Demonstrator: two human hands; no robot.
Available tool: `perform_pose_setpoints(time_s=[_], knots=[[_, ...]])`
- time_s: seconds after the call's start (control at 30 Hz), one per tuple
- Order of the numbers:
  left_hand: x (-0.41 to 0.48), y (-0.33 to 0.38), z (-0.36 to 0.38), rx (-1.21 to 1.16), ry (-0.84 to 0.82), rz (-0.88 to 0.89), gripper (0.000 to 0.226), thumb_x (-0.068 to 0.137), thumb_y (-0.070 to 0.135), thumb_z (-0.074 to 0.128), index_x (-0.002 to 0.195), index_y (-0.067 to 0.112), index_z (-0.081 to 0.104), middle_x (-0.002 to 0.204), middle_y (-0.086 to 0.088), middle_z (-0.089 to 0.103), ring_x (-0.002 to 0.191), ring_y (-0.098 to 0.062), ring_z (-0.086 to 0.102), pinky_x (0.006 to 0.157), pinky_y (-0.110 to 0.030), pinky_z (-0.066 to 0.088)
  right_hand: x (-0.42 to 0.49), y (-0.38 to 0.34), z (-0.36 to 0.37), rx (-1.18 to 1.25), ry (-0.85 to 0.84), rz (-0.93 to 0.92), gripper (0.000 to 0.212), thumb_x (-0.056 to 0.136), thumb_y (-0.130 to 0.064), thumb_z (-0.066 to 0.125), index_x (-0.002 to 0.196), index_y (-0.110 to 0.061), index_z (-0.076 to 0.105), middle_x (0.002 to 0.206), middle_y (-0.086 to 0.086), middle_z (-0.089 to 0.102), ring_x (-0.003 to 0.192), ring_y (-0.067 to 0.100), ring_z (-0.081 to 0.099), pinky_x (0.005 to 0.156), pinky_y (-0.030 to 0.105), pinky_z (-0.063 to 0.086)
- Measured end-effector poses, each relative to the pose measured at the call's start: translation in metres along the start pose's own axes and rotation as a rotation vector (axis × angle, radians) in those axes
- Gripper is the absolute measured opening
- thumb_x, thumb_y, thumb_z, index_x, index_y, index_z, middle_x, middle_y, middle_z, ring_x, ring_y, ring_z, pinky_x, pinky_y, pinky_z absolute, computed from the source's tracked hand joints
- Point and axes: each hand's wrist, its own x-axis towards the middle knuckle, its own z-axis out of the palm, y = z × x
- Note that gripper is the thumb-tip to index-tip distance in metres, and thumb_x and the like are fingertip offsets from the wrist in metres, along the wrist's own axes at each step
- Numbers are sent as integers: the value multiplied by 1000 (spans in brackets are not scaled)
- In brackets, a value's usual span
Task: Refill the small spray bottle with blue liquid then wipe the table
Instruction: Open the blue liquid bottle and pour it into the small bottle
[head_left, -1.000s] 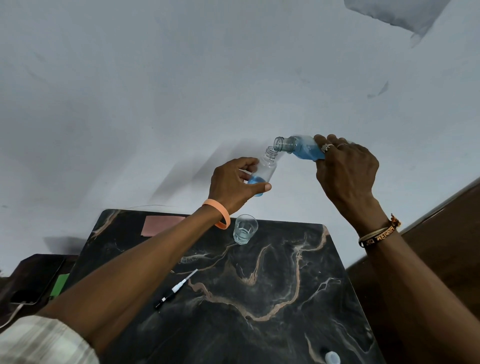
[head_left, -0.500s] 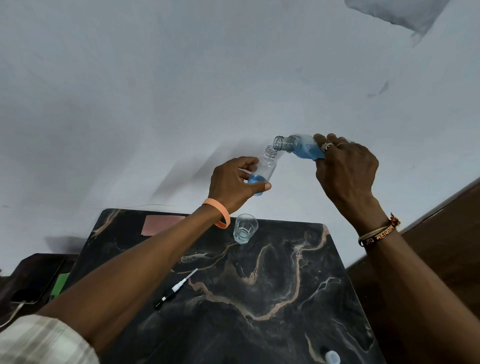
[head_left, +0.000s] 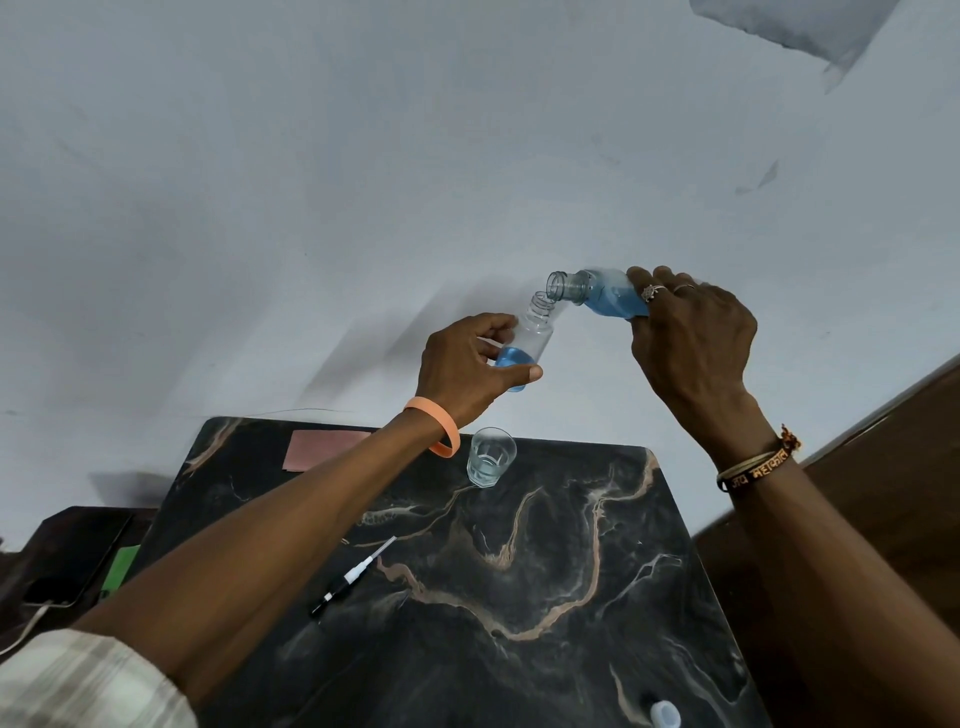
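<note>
My left hand (head_left: 467, 366) grips the small clear spray bottle (head_left: 531, 332), uncapped and tilted, with blue liquid in its lower part. My right hand (head_left: 691, 338) holds a larger clear bottle (head_left: 597, 296) of blue liquid on its side, its open mouth just above the small bottle's neck. Both are raised above the far edge of the black marble table (head_left: 519, 597). The spray pump with its dip tube (head_left: 350, 577) lies on the table near my left forearm. A pink cloth (head_left: 317, 449) lies at the table's far left corner.
A small glass (head_left: 490, 457) with clear liquid stands near the table's far edge. A white cap (head_left: 665, 714) sits at the near edge. A phone (head_left: 67, 561) and a green item (head_left: 120, 569) lie on a dark surface to the left. Brown wood is at the right.
The large bottle's mouth has lifted slightly off the small bottle's neck. Otherwise both hands hold nearly still.
</note>
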Motion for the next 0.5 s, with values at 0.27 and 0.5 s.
perform_pose_setpoints(time_s=[0.27,0.5], knots=[[1,1,-1,-18,5,1,65,63,44,87,120,21,65,110,4,71,89,-11,69,78,-20,57,1,1,1,-28,9,-8,38,77,-5,76,115,-7,72,99,15,74,77,37,68,64,35,51],[1,1,-1,-1,4,6,65,64,45,86,120,21,65,112,5,70,88,-9,67,72,-9,50,1,2,2,-11,16,-8,36,80,-5,74,116,-7,72,101,15,74,79,37,68,65,36,51]])
